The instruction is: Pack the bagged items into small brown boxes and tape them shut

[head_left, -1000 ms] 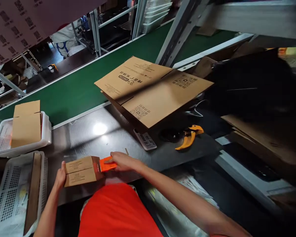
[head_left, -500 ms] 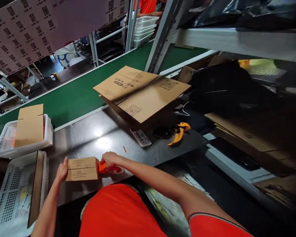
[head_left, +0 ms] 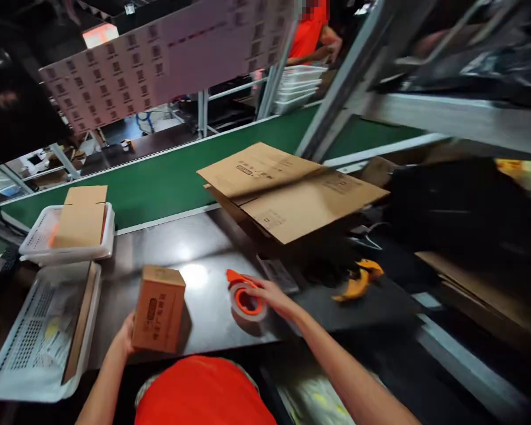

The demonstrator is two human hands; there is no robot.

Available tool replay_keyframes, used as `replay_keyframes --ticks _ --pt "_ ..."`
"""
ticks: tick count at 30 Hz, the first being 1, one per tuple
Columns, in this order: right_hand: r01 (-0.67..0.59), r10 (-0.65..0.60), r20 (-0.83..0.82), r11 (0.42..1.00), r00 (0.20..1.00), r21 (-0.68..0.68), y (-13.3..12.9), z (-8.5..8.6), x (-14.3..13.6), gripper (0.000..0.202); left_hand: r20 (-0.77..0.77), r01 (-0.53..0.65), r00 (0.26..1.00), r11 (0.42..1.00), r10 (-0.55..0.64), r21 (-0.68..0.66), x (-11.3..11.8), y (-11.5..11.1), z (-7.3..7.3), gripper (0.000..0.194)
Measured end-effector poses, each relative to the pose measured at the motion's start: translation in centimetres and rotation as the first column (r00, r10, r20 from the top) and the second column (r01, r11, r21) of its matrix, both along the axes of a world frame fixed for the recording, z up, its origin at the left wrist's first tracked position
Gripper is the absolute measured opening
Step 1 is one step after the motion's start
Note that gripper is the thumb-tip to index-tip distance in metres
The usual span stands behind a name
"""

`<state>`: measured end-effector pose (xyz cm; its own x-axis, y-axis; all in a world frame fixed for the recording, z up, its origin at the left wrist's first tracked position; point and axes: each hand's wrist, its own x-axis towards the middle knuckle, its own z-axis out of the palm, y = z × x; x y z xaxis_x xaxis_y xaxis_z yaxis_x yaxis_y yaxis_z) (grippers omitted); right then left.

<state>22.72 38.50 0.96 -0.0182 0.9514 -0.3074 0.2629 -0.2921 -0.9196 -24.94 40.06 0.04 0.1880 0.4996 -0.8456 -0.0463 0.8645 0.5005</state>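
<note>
While one small brown cardboard box (head_left: 159, 310) with dark print is gripped at its lower left side by the left hand (head_left: 126, 335), one orange tape dispenser (head_left: 233, 275) with a clear roll is held in the curled right hand (head_left: 268, 293), well apart from the box. Both are seen over the near part of a dark, glossy table (head_left: 148, 245); whether the box is supported by it cannot be told. At least two white perforated plastic baskets (head_left: 29, 336) are set at the left, each with one brown cardboard piece (head_left: 80, 218) inside. Beyond the hands, one large printed brown cardboard carton (head_left: 287, 203) is seen lying flattened, and one yellow-and-black tool (head_left: 356, 287), blurred, is placed nearby. Across a green conveyor belt (head_left: 159, 183), one person in red (head_left: 310, 38) is partly shown.
</note>
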Motion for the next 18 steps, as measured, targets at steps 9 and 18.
replay_keyframes --ticks 9,18 --pt "0.206 -0.369 0.587 0.923 0.721 0.326 2.5 -6.9 -5.2 0.074 -0.057 -0.451 0.891 0.892 0.451 0.025 -0.7 -7.4 -0.5 0.060" --pt "-0.628 0.289 0.616 0.634 0.733 0.451 1.0 -3.5 -27.6 0.053 -0.292 -0.076 0.850 0.650 0.438 0.756 -21.6 -6.0 12.5 0.072"
